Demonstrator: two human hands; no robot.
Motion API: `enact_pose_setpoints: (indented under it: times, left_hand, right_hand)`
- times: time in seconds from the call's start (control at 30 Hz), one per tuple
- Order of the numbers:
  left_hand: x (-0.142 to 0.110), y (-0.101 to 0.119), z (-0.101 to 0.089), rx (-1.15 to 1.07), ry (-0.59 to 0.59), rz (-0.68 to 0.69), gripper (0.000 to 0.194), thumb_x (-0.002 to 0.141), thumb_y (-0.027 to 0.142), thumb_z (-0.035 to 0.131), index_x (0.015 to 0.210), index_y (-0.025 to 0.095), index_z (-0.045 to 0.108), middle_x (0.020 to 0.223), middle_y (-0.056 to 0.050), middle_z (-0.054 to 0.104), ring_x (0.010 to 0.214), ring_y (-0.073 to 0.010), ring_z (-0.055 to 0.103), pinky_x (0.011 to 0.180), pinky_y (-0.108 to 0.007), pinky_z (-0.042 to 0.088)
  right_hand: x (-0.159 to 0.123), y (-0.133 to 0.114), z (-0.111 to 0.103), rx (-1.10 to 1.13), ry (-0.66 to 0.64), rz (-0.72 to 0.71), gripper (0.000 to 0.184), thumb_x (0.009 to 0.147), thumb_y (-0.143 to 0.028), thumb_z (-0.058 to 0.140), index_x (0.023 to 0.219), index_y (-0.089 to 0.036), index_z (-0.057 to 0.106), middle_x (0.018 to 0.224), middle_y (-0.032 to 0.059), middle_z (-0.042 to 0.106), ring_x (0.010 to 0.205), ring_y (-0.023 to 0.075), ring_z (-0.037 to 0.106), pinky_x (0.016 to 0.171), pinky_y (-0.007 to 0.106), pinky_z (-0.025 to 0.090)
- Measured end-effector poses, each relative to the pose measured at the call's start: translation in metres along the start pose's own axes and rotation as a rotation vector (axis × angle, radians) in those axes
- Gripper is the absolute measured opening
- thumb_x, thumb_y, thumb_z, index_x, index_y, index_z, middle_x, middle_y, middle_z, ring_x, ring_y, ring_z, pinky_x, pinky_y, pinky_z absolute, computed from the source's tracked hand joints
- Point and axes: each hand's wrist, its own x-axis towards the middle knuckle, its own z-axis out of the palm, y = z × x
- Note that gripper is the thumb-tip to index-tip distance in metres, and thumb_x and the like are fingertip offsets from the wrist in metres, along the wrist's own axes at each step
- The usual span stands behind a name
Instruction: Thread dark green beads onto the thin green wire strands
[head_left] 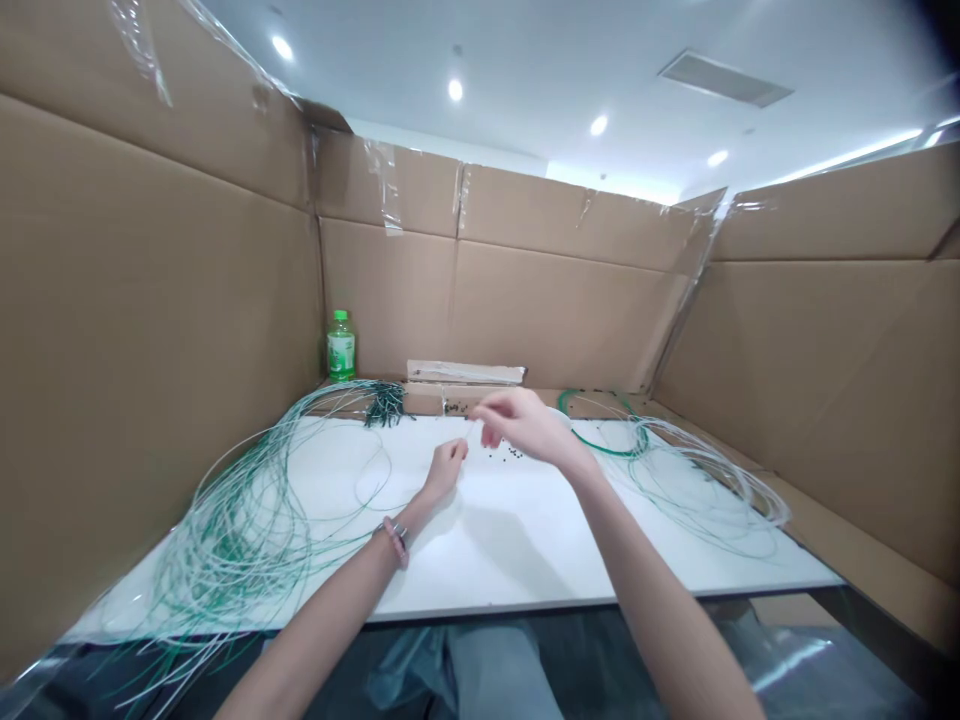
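The right hand [529, 425] is raised, its fingers [499, 405] pinched together, perhaps on a thin strand, though I can't quite tell from here. The left hand [446, 470] sits curled just below and to its left, holding nothing I can plainly see. Small black pieces [506, 455] lie just beneath the right hand on the white counter [600, 570], with coils of green-and-white wire [240, 530] beyond the left hand.

- Bright, even light from round ceiling spotlights [451, 90]
- Soft shadow [502, 545] on the white tabletop [637, 565]
- Glare on clear plastic sheeting [787, 660]
- Wide-angle bending at the edges
- Slight blur on the right hand [529, 425]
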Motion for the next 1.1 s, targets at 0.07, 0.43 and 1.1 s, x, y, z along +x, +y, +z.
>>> enact_pose_setpoints:
  times: [0.07, 0.43, 1.1]
  left_hand:
    - [-0.001, 0.006, 0.003, -0.018, 0.028, -0.044, 0.035, 0.088, 0.034, 0.053, 0.116, 0.014, 0.053, 0.115, -0.009, 0.057, 0.1, -0.02, 0.058, 0.084, -0.04, 0.052]
    - [-0.016, 0.016, 0.02, -0.107, -0.008, -0.046, 0.031, 0.09, 0.039, 0.049, 0.1, 0.011, 0.058, 0.09, -0.004, 0.061, 0.076, -0.0122, 0.06, 0.069, -0.03, 0.052]
    - [0.006, 0.043, 0.018, -0.168, -0.02, 0.009, 0.031, 0.073, 0.044, 0.058, 0.078, 0.014, 0.062, 0.083, -0.006, 0.063, 0.084, -0.0179, 0.057, 0.08, -0.028, 0.044]
  right_hand:
    - [0.011, 0.026, -0.006, 0.022, 0.102, 0.093, 0.022, 0.089, -0.033, 0.054, 0.093, -0.013, 0.061, 0.086, 0.0019, 0.062, 0.072, 0.0105, 0.059, 0.065, 0.026, 0.052]
    - [0.011, 0.105, 0.054, 0.43, 0.269, 0.177, 0.029, 0.09, -0.037, 0.052, 0.106, -0.013, 0.058, 0.103, 0.0063, 0.062, 0.091, 0.0163, 0.061, 0.079, 0.036, 0.052]
    - [0.006, 0.143, -0.019, 0.168, -0.056, 0.06, 0.021, 0.089, -0.032, 0.055, 0.092, -0.012, 0.059, 0.082, 0.0008, 0.061, 0.067, 0.0088, 0.058, 0.062, 0.025, 0.051]
